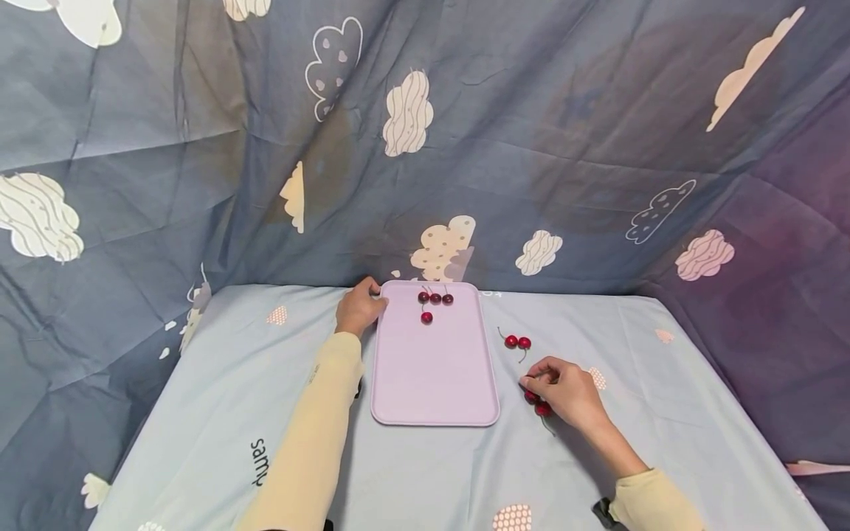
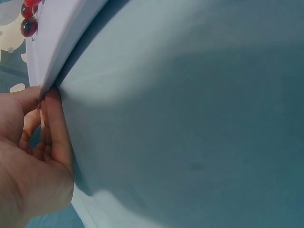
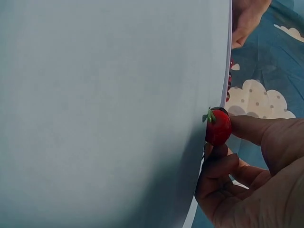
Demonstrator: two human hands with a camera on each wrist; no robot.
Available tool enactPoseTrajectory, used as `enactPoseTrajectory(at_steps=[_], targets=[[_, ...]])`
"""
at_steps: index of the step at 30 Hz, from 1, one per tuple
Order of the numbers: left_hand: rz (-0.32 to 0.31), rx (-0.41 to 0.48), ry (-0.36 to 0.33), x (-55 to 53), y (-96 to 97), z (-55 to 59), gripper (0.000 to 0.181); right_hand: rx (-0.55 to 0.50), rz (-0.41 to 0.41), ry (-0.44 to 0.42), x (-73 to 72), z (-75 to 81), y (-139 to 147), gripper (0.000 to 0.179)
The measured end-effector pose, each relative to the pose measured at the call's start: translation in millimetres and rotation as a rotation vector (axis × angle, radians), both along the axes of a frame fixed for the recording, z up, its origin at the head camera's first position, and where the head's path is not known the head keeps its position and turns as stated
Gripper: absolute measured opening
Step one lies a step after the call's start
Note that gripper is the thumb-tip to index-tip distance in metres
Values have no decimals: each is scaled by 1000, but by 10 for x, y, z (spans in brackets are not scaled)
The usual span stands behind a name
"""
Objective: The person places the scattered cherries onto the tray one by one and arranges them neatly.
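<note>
A pale lilac rectangular tray (image 1: 434,376) lies on the cloth. At its far left corner my left hand (image 1: 358,306) grips the rim, thumb on top and fingers curled at the outer side in the left wrist view. Near the tray's far end are several dark red cherries: a row of three cherries (image 1: 435,299) with another cherry (image 1: 427,318) just below. To the tray's right, my right hand (image 1: 571,391) pinches a cherry (image 3: 218,128) between thumb and fingers. Cherries (image 1: 543,409) with a stem show beneath that hand, partly hidden by its fingers.
A pair of cherries (image 1: 517,342) with stems lies between the tray's right edge and my right hand. Light blue printed cloth (image 1: 299,383) covers the table. Dark cloud-patterned fabric (image 1: 498,169) hangs behind it, close to the tray's far edge, and along both sides.
</note>
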State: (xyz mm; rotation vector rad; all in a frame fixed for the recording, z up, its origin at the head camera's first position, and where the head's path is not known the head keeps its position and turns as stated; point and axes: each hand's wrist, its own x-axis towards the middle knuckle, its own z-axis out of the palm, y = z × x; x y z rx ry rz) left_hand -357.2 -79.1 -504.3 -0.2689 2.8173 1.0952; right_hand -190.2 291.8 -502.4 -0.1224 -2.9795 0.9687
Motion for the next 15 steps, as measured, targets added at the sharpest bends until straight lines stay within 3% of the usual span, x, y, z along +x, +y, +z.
enactPoseTrajectory(at_steps=[9, 15], targets=[[5, 2, -2, 3, -6, -5, 28, 6, 5, 10, 17, 43, -35, 17], [-7, -11, -7, -18, -8, -7, 28, 55, 2, 89, -18, 112, -55, 15]])
